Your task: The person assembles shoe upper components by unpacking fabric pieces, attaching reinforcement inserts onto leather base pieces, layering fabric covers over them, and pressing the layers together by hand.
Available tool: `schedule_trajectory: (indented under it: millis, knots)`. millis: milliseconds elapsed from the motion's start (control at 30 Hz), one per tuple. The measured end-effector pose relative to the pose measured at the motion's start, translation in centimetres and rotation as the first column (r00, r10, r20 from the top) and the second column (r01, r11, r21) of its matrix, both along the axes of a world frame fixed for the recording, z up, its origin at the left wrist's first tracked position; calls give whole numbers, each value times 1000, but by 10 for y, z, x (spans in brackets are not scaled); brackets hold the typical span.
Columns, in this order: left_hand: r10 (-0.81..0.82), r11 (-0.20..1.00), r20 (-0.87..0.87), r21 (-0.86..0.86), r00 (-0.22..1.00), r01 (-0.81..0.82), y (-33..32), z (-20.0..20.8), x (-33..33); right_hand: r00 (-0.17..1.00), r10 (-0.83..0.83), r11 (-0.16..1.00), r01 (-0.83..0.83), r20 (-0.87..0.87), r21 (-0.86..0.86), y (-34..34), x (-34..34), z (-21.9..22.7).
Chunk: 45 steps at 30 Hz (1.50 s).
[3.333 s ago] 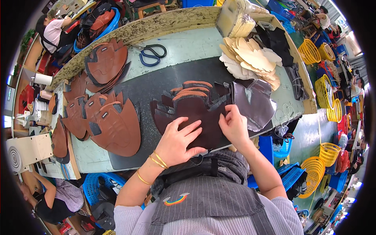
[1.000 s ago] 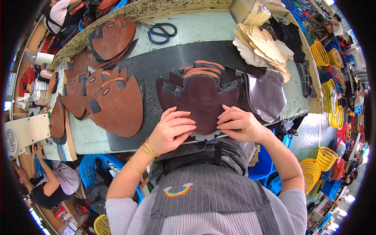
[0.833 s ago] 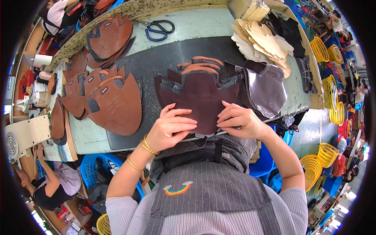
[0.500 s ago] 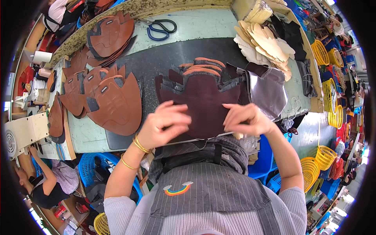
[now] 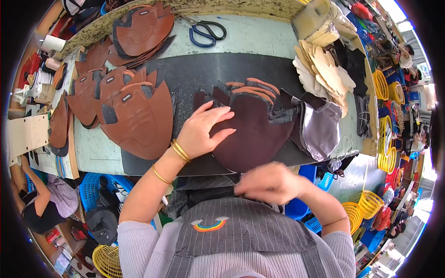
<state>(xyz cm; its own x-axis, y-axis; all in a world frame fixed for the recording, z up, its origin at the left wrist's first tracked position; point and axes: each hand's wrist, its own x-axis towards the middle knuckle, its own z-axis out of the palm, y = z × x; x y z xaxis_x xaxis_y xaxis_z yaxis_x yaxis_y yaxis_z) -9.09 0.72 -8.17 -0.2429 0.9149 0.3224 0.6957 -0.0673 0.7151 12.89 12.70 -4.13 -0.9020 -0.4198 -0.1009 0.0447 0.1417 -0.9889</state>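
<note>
A stack of dark brown shoe upper pieces [image 5: 252, 134] lies in front of me, with orange-brown edges showing at its far end. My left hand [image 5: 203, 127] is over the left side of the stack, its fingers apart and nothing gripped in them; whether it presses on the top piece I cannot tell. Smeared by motion, my right hand [image 5: 271, 183] hovers at the table's near edge, just short of the stack. Its fingers are too blurred to read. To the left lie several reddish-brown shoe uppers [image 5: 139, 120] in overlapping piles.
Blue-handled scissors [image 5: 204, 34] lie at the back. On the right are cream cut pieces [image 5: 322, 69] and shiny dark pieces [image 5: 321, 125]. A blue basket [image 5: 92, 187] stands below the table's left side. Another person's arm [image 5: 39, 187] shows at far left.
My right hand has moved off the stack, toward me and down to the table's near edge. My left hand has shifted farther up the stack's left side. The view has shifted slightly.
</note>
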Motion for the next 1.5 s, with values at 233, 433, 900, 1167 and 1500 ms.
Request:
schedule_trajectory:
  millis: [233, 433, 900, 1167, 1500]
  knots:
    - [-43, 997, -261, 52, 964, 58, -3, 1, -9, 811, -241, 265, 584, -534, 767, 46, -60, -15]
    - [272, 962, -434, 160, 859, -224, -14, 13, 20, 683, -219, 264, 729, -697, 631, 27, -73, 33]
    - [220, 925, 955, -140, 197, -353, 2, 51, 52, -10, -719, -62, 997, -695, 50, -6, -19, -30]
    - [-244, 949, 841, 309, 482, -59, -8, 41, 31, 491, -869, 396, 766, 64, -506, 27, -19, 13]
    - [73, 922, 905, 100, 420, -375, 16, 54, -7, 277, -946, 178, 878, 168, -445, 75, -129, 40]
